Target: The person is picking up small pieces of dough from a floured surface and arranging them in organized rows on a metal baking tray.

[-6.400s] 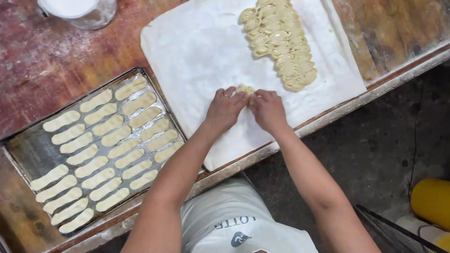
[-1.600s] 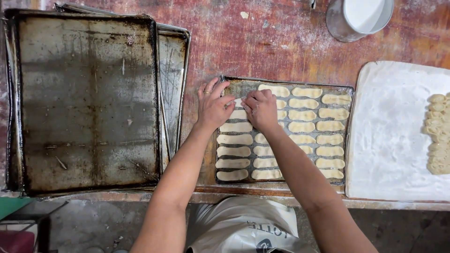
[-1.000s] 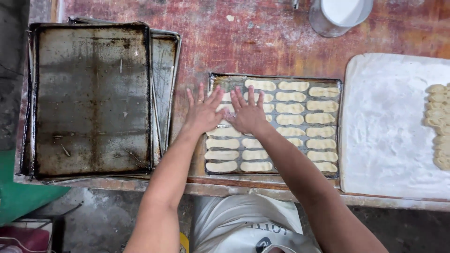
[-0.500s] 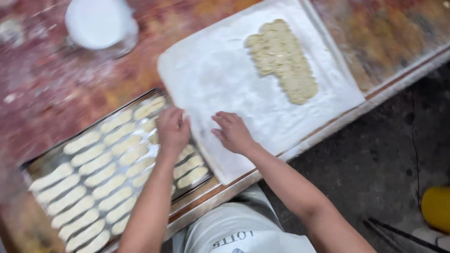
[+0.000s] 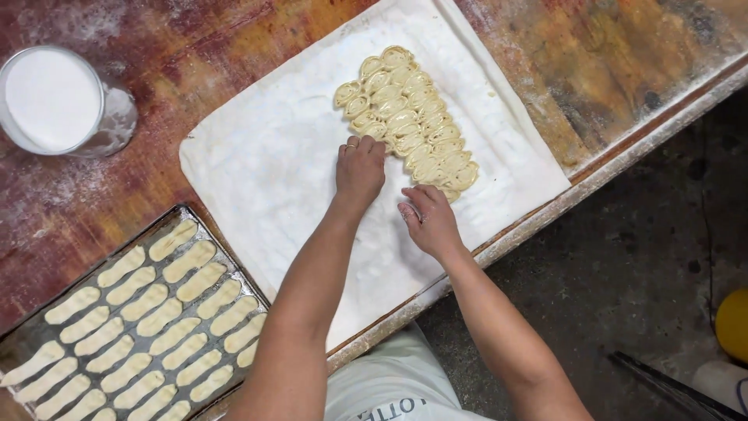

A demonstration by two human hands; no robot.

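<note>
You are standing at a worn, reddish-brown wooden bench, dusted with flour and edged with a pale metal strip, above a dark concrete floor. A white floured cloth is spread across the middle of the bench. On it lies a tight cluster of small, pale, coiled dough pieces, packed in overlapping rows toward the far side of the cloth.

Your left hand rests palm down at the near left edge of that cluster, with its fingers close together and their tips touching the nearest dough pieces; a ring shows on one finger. Whether they are pinching a piece you cannot tell. Your right hand lies just beside it, on the cloth at the near end of the cluster, fingers loosely curled and floury, touching or almost touching the last pieces.

To your left, a dark metal baking tray holds rows of pale, elongated dough fingers. At the far left stands a clear round container of white flour.
</note>
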